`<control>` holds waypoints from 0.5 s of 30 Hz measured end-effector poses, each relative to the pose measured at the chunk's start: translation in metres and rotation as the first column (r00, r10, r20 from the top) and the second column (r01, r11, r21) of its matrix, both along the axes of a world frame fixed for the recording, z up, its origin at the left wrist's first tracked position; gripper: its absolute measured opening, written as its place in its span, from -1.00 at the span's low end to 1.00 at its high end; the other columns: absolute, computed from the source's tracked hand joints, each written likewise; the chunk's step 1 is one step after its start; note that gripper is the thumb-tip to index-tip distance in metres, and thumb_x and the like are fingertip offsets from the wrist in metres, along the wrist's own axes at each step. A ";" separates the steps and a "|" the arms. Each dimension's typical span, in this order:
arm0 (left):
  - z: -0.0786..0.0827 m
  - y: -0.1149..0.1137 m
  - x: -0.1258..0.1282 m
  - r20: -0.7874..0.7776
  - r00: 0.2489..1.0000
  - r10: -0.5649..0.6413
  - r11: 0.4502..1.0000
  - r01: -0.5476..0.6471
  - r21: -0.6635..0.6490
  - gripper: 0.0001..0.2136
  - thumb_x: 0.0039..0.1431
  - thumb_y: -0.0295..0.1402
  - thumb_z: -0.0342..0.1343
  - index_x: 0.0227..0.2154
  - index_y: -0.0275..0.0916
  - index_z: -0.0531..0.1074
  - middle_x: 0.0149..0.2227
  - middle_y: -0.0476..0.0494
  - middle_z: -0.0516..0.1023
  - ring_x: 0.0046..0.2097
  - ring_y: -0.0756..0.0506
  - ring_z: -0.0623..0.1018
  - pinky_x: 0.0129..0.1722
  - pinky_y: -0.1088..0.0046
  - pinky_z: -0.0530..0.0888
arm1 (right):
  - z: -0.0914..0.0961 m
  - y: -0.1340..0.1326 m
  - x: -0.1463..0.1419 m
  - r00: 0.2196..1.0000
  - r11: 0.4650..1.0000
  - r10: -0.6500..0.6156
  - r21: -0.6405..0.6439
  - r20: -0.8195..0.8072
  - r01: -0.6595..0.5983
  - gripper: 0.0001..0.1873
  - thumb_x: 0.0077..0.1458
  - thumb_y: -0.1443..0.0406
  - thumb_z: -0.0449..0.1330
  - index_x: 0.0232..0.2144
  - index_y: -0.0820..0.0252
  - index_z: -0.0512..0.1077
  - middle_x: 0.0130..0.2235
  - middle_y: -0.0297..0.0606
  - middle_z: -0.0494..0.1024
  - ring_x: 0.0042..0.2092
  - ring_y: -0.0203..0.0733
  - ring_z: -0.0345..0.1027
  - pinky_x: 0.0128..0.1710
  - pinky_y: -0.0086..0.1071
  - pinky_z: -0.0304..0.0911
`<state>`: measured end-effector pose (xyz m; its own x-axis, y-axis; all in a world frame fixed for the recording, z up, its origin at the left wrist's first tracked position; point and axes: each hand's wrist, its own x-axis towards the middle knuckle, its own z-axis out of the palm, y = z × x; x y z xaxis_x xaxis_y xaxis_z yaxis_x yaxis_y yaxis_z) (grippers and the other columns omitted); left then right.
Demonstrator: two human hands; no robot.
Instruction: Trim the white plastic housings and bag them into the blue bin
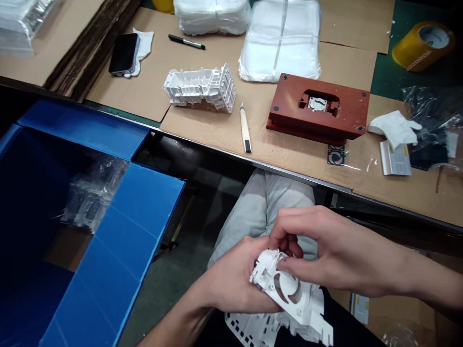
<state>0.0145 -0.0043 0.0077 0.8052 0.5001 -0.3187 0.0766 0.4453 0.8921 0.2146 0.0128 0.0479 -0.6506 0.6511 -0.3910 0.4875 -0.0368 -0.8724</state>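
A white molded plastic part [302,311] with a round cut-out rests above my lap, tilted toward the lower right. My left hand [240,277] is wrapped around its upper left end from below. Over the same end, my right hand [307,246] has its thumb on the part near the cut-out, with the other fingers curled in; whether they pinch anything small I cannot make out. On the table ahead lie another white plastic frame [200,87], a craft knife [245,129] and a red-brown fixture block [321,108] with a small white piece [317,103] in its recess.
A blue bin [119,255] with plastic-wrapped parts [96,193] stands at the left. Bundled clear bags [280,41], a black pen [186,42], a phone [124,54], a white glove [394,127] and a yellow tape roll [423,46] lie on the table. Its metal edge [253,164] runs before my knees.
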 end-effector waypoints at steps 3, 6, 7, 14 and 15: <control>0.002 0.001 0.001 0.008 1.000 0.019 1.000 -0.019 -0.021 -0.74 -0.03 -0.49 0.26 -0.26 -0.25 0.36 -0.35 0.06 0.35 -0.37 0.05 0.33 -0.37 0.56 0.35 | -0.001 -0.003 -0.001 0.996 0.994 -0.087 -0.061 -0.003 0.087 -0.82 0.03 0.48 0.24 -0.34 0.13 0.49 -0.36 -0.44 0.44 -0.34 -0.32 0.29 -0.35 -0.41 0.25; 0.002 0.001 0.001 -0.021 1.000 0.009 1.000 -0.010 -0.027 -0.73 -0.02 -0.46 0.26 -0.23 -0.25 0.37 -0.35 0.05 0.35 -0.37 0.04 0.33 -0.38 0.54 0.35 | -0.002 -0.005 -0.003 0.991 0.988 -0.134 -0.076 -0.002 0.133 -0.77 0.00 0.51 0.22 -0.31 0.13 0.51 -0.36 -0.44 0.45 -0.34 -0.32 0.30 -0.32 -0.40 0.27; 0.001 0.001 0.001 -0.034 0.999 0.007 0.999 -0.009 -0.034 -0.72 -0.02 -0.45 0.27 -0.22 -0.26 0.37 -0.34 0.04 0.35 -0.36 0.03 0.33 -0.37 0.53 0.35 | -0.003 -0.006 -0.003 0.990 0.986 -0.142 -0.086 -0.008 0.140 -0.74 -0.01 0.53 0.21 -0.30 0.13 0.51 -0.35 -0.43 0.45 -0.33 -0.32 0.31 -0.31 -0.40 0.28; -0.001 0.001 -0.002 -0.015 1.000 -0.014 0.995 0.012 -0.097 -0.73 -0.01 -0.48 0.26 -0.23 -0.26 0.37 -0.33 0.04 0.35 -0.32 0.01 0.34 -0.32 0.50 0.34 | -0.004 -0.005 0.002 0.987 0.979 -0.134 -0.163 -0.091 0.118 -0.74 0.09 0.52 0.18 -0.22 0.15 0.53 -0.26 -0.40 0.51 -0.25 -0.34 0.38 -0.21 -0.45 0.34; -0.001 0.001 -0.002 -0.008 1.000 -0.013 0.994 0.012 -0.110 -0.74 -0.01 -0.49 0.25 -0.23 -0.26 0.37 -0.33 0.04 0.35 -0.33 0.01 0.34 -0.32 0.50 0.34 | -0.004 -0.005 0.003 0.988 0.984 -0.125 -0.139 -0.096 0.111 -0.75 0.11 0.51 0.18 -0.20 0.15 0.53 -0.26 -0.40 0.51 -0.25 -0.34 0.38 -0.19 -0.44 0.34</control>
<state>0.0124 -0.0030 0.0064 0.8085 0.4511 -0.3780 0.0901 0.5399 0.8369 0.2175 0.0075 0.0441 -0.6142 0.6723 -0.4134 0.3797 -0.2075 -0.9015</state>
